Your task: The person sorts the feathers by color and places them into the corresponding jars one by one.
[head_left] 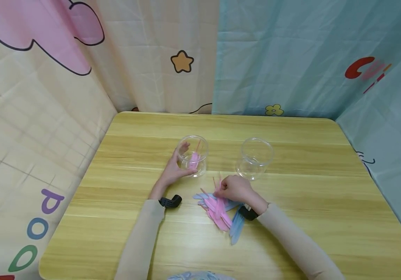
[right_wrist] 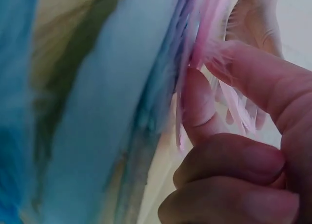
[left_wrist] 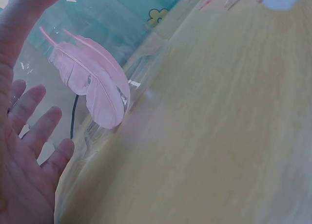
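My left hand (head_left: 175, 170) curves around a clear plastic cup (head_left: 203, 158), thumb at the front and fingers at its left side. Inside that cup stand pink feathers (left_wrist: 92, 83), quills upward. My right hand (head_left: 238, 189) is over a pile of pink feathers (head_left: 218, 213) and blue feathers (head_left: 237, 228) in front of the cups. Between its thumb and index finger it pinches a pink feather (right_wrist: 209, 24), with the other fingers curled in. Blurred blue feathers fill the left of the right wrist view.
A second clear plastic cup (head_left: 256, 157) stands to the right, behind the right hand. The wooden table (head_left: 312, 179) is bordered by printed curtains (head_left: 158, 46) at the back and sides. A patterned cloth (head_left: 200, 276) shows at the near edge.
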{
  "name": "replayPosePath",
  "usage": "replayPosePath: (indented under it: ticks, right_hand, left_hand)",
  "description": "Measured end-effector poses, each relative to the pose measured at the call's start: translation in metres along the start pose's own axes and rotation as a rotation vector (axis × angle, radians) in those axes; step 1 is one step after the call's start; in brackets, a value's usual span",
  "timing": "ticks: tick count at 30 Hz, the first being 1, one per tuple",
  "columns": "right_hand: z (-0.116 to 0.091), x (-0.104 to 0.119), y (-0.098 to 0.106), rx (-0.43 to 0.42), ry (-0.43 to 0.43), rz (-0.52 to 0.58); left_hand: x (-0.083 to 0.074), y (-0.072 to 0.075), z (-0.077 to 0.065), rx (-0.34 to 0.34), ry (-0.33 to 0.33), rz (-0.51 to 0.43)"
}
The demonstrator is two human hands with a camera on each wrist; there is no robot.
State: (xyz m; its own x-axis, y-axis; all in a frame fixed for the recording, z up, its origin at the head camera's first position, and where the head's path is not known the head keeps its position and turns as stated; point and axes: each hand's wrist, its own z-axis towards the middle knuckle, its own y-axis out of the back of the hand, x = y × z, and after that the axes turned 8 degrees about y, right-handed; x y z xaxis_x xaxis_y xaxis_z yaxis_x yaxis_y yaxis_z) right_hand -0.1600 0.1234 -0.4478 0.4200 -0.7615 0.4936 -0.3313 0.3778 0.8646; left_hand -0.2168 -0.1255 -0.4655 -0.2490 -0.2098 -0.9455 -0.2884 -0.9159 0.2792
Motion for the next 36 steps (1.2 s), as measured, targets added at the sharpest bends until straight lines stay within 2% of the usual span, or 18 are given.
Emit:
replayPosePath:
  ticks: [9, 20, 24, 32, 36]
  right_hand:
    - [-0.001, -0.003, -0.004, 0.0, -0.063, 0.103]
    - [-0.003, -0.004, -0.008, -0.002, -0.097, 0.191]
    - [-0.004, -0.008, -0.01, 0.003, -0.078, 0.255]
    - [-0.011, -0.016, -0.005, 0.036, -0.019, 0.481]
    - [-0.015, -0.015, 0.002, 0.049, -0.011, 0.524]
  left_hand:
    - [-0.001, 0.0, 0.0, 0.001, -0.008, 0.001]
    - [-0.001, -0.001, 0.0, -0.002, -0.011, 0.003]
    - [0.0, -0.001, 0.0, 0.0, -0.019, 0.002]
    - [-0.002, -0.001, -0.001, -0.004, -0.006, 0.006]
    - [-0.003, -0.001, -0.001, -0.003, 0.004, 0.003]
